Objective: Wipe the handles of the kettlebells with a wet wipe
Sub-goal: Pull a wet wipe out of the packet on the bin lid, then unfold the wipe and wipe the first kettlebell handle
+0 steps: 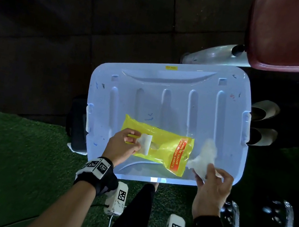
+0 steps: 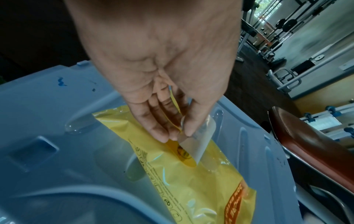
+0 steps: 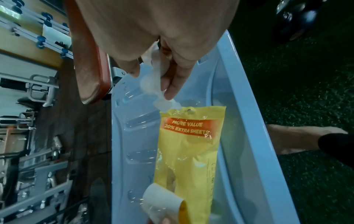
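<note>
A yellow plastic wipe packet (image 1: 160,147) lies on the pale blue plastic bin lid (image 1: 167,96), toward its near edge. Two black kettlebells with chrome handles (image 1: 266,218) stand on the green turf (image 1: 8,148) right of the lid; a maroon padded bench (image 1: 298,35) is behind it.

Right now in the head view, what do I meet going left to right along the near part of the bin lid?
Left hand pinching the white seal flap → yellow wet wipe pack → crumpled wet wipe → right hand gripping it, all above the pale blue bin lid.
</note>
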{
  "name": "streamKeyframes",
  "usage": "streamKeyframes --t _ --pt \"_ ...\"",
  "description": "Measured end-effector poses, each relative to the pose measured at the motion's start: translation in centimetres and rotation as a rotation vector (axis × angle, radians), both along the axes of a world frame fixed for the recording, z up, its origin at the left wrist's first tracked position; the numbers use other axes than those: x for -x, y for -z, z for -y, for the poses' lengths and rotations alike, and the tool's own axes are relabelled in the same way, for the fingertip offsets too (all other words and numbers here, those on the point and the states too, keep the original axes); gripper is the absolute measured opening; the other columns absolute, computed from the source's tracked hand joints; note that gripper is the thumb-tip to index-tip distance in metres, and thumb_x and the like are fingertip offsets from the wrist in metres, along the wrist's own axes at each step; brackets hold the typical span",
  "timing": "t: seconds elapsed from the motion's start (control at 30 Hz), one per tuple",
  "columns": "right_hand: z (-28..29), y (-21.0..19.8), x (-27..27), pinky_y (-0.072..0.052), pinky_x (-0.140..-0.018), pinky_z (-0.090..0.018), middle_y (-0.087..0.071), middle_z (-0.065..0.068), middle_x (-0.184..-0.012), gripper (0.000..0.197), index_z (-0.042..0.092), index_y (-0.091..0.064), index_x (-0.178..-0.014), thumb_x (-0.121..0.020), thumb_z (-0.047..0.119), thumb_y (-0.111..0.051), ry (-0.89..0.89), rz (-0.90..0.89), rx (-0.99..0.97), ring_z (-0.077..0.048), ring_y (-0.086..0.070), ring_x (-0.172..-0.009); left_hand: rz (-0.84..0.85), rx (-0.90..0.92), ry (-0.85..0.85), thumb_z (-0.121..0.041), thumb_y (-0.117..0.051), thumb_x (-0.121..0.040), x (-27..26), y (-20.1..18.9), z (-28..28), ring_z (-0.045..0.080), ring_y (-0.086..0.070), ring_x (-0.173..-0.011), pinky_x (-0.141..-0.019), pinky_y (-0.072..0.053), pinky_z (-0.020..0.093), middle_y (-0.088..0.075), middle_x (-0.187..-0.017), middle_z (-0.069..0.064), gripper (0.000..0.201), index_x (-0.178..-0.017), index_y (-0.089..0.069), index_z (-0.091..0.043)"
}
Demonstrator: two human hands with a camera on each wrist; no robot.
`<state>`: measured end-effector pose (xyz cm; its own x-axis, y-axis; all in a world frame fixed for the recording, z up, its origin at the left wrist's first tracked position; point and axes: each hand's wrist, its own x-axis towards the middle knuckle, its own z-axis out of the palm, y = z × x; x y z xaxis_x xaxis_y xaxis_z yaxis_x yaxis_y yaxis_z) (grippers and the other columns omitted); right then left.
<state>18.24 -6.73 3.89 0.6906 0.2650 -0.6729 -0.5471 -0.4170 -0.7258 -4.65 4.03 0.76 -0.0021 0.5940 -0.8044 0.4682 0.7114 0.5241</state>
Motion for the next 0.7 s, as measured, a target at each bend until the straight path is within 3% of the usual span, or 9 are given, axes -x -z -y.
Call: streamKeyframes --t 0.07,0.13,0.23,0.3,0.37,0.43,0.5,0.6,0.7 --pt "0.1 1.6 0.1 -0.064 -0.073 -0.034 -0.062 -0.012 -0.109 0.022 0.027 -0.055 -0.1 -0.094 0.015 -0.072 -0.104 -0.015 0.082 -0.014 -0.073 -0.086 -0.009 -0.022 0.037 -0.005 -0.072 -0.081 -0.7 0.0 0.1 0.011 -0.064 -0.07 -0.063 -0.05 0.019 -0.066 -0.074 -0.008 0.031 -0.102 -0.072 -0.027" --pt "-0.2 3.7 0.4 -0.062 -0.084 -0.043 -0.064 -0.014 -0.118 0.026 0.035 -0.06 -0.106 -0.09 0.026 -0.078 -0.308 -0.006 0.246 -0.025 -0.069 -0.097 -0.011 -0.041 0.089 -0.008 -0.075 -0.082 -1.6 -0.2 0.3 0.012 -0.07 -0.081 -0.069 -0.052 0.019 -0.072 -0.086 -0.007 0.03 -0.104 -0.072 -0.029" --pt "-1.0 6.1 0.7 -0.052 -0.093 -0.039 -0.065 -0.015 -0.122 0.028 0.023 -0.067 -0.115 -0.089 0.024 -0.077 -0.619 0.143 0.457 -0.028 -0.061 -0.098 0.046 -0.118 0.24 -0.013 -0.075 -0.088 -3.5 -0.3 1.0 0.016 -0.071 -0.089 -0.077 -0.056 0.017 -0.073 -0.098 -0.002 0.026 -0.111 -0.074 -0.025" --pt "-1.4 6.7 0.8 -0.045 -0.09 -0.032 -0.062 -0.017 -0.122 0.028 0.011 -0.072 -0.116 -0.088 0.013 -0.073 -0.688 0.266 0.517 -0.032 -0.059 -0.102 0.056 -0.194 0.51 -0.025 -0.076 -0.091 -4.6 0.1 1.5 0.016 -0.066 -0.104 -0.093 -0.055 0.025 -0.068 -0.116 -0.001 0.04 -0.13 -0.068 -0.026" --pt "-1.3 6.5 1.0 -0.043 -0.095 -0.03 -0.053 -0.017 -0.126 0.026 0.005 -0.073 -0.114 -0.089 0.002 -0.07 -0.685 0.342 0.515 -0.034 -0.058 -0.112 -0.05 -0.248 0.825 -0.045 -0.07 -0.094 -5.5 0.9 2.1 0.015 -0.051 -0.124 -0.11 -0.045 0.032 -0.053 -0.134 0.0 0.062 -0.15 -0.051 -0.027" --pt "-0.8 6.4 1.1 -0.043 -0.095 -0.028 -0.049 -0.016 -0.129 0.026 0.002 -0.072 -0.113 -0.089 -0.006 -0.067 -0.699 0.424 0.484 -0.033 -0.06 -0.111 -0.201 -0.314 1.055 -0.054 -0.062 -0.095 -6.3 1.6 2.7 0.022 -0.039 -0.134 -0.116 -0.037 0.037 -0.041 -0.142 0.006 0.075 -0.158 -0.036 -0.024" --pt "-0.3 6.5 0.9 -0.049 -0.095 -0.036 -0.051 -0.017 -0.131 0.036 0.003 -0.067 -0.122 -0.088 -0.011 -0.065 -0.756 0.483 0.457 -0.035 -0.061 -0.11 -0.314 -0.351 1.231 -0.058 -0.06 -0.092 -6.8 1.9 3.5 0.029 -0.034 -0.137 -0.116 -0.036 0.04 -0.032 -0.147 0.009 0.088 -0.162 -0.021 -0.022" --pt "0.3 7.0 -0.2 -0.046 -0.095 -0.041 -0.056 -0.02 -0.134 0.06 0.011 -0.049 -0.146 -0.091 -0.009 -0.064 -0.832 0.439 0.479 -0.038 -0.057 -0.121 -0.374 -0.319 1.258 -0.057 -0.067 -0.084 -7.1 2.1 4.4 0.028 -0.027 -0.14 -0.116 -0.034 0.039 -0.023 -0.151 0.006 0.104 -0.162 -0.009 -0.021" --pt "1.1 7.1 -1.7 -0.045 -0.089 -0.035 -0.061 -0.02 -0.121 0.039 0.006 -0.064 -0.13 -0.093 -0.008 -0.06 -0.841 0.447 0.474 -0.04 -0.061 -0.113 -0.444 -0.326 1.248 -0.061 -0.066 -0.083 -7.8 2.0 4.8 0.029 -0.026 -0.142 -0.118 -0.031 0.042 -0.021 -0.153 0.006 0.107 -0.163 -0.007 -0.021"
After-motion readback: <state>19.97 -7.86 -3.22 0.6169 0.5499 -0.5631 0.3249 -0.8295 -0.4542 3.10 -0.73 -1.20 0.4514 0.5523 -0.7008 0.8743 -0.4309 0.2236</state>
